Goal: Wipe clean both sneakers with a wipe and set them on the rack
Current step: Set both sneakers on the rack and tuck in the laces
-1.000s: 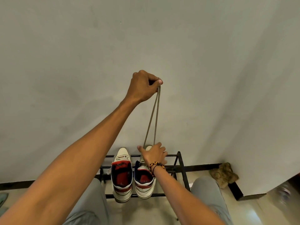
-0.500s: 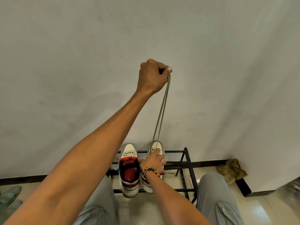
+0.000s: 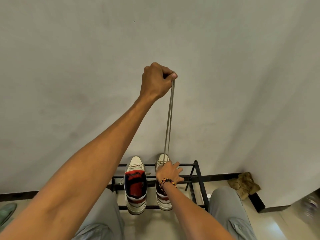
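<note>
Two white sneakers with red and dark linings stand side by side on the black metal rack, toes to the wall. The left sneaker is untouched. My left hand is raised high in front of the wall and pinches both ends of the grey lace, which runs taut down to the right sneaker. My right hand, with a beaded bracelet at the wrist, rests on top of that sneaker with fingers spread and covers its laced part. No wipe shows in my hands.
A crumpled brownish cloth lies on the floor by the wall corner at the right. A green object sits at the left edge. My knees in grey trousers flank the rack. The plain wall stands right behind it.
My left hand has pulled the lace a little higher and it stays taut. My right hand has kept its place on the right sneaker, shifting slightly toward the toe.
</note>
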